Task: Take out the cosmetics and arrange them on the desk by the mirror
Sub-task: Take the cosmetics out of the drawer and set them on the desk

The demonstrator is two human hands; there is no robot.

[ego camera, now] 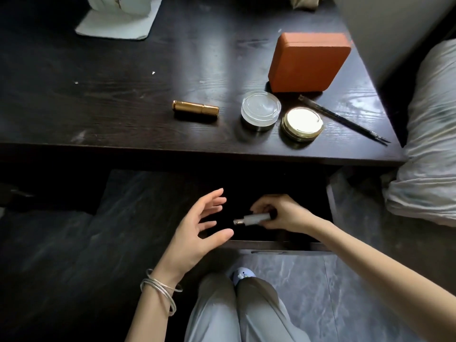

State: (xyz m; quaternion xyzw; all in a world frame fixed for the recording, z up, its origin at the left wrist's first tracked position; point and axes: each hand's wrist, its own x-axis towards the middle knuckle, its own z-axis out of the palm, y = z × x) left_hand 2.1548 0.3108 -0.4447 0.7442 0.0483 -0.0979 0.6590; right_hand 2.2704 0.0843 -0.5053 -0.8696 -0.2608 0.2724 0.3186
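Lifting from the open drawer [283, 244], the small pale tube [251, 219] could clip the overhanging dark desk [123, 107] edge and slip, since the right hand [278, 213] pinches only one end; the left hand [197, 228] hovers spread and empty beside it. Crowding the landing area: orange case [309, 61], clear-lidded jar [261, 111], gold-rimmed jar [302, 124], black pencil [343, 118], gold lipstick [195, 110].

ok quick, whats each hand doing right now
left hand: open, fingers spread, holding nothing
right hand: closed round a small pale tube over the open drawer
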